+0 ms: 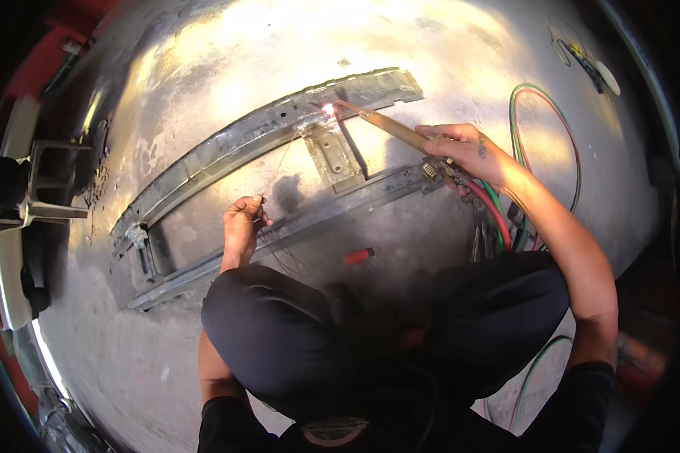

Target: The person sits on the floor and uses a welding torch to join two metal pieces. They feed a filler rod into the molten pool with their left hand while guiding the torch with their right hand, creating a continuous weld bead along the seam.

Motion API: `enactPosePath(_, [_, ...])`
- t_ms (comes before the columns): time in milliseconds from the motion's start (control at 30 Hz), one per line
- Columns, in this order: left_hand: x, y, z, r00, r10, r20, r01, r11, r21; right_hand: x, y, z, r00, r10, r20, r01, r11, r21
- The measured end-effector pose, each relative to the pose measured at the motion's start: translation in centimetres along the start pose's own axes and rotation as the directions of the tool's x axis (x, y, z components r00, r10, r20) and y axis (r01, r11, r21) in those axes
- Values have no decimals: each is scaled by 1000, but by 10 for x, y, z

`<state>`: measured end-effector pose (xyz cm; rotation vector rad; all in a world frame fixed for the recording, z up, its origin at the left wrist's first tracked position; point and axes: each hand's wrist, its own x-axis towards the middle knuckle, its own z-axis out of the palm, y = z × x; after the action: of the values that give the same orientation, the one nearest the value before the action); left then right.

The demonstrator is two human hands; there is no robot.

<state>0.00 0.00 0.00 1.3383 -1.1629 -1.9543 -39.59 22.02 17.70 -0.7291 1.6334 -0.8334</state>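
Note:
My right hand (472, 155) is wrapped round a gas welding torch (393, 128), whose brass neck points left and away from me. At its tip a bright glow (329, 109) lights the curved metal beam (219, 143), close to where a flat bracket (332, 160) with holes meets it. My left hand (243, 220) pinches a thin filler wire (282, 161) that runs up toward the glowing spot. Loose wire ends trail below that hand. The beam lies on the concrete floor, with a straight metal bar (302, 219) nearer to me.
Red and green hoses (499, 219) run from the torch and loop on the floor at right. A small red cylindrical thing (359, 256) lies before my knees. A power tool with a pale disc (593, 68) lies far right; a metal frame (53, 185) stands at left.

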Motion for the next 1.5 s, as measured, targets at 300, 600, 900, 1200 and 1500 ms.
enactPosePath(300, [0, -3, 4, 1000, 10, -6, -10, 1000, -7, -1, 2, 0, 1000, 15, 1, -15, 1000, -18])
enactPosePath(600, [-2, -1, 5, 1000, 9, -5, -9, 1000, 2, -2, -1, 3, 999, 29, -23, -29, 1000, 5])
enactPosePath(900, [0, -3, 4, 1000, 10, -10, -10, 1000, -12, -1, 3, 1, 1000, 0, -27, -2, 999, -46])
enactPosePath(1200, [-2, -1, 4, 1000, 11, -4, -11, 1000, -8, 0, 2, 1, 999, 30, -31, -31, 999, -34])
enactPosePath(1500, [-2, -1, 5, 1000, 8, -6, -8, 1000, -1, -1, 4, 1, 999, 17, -35, -18, 999, -34])
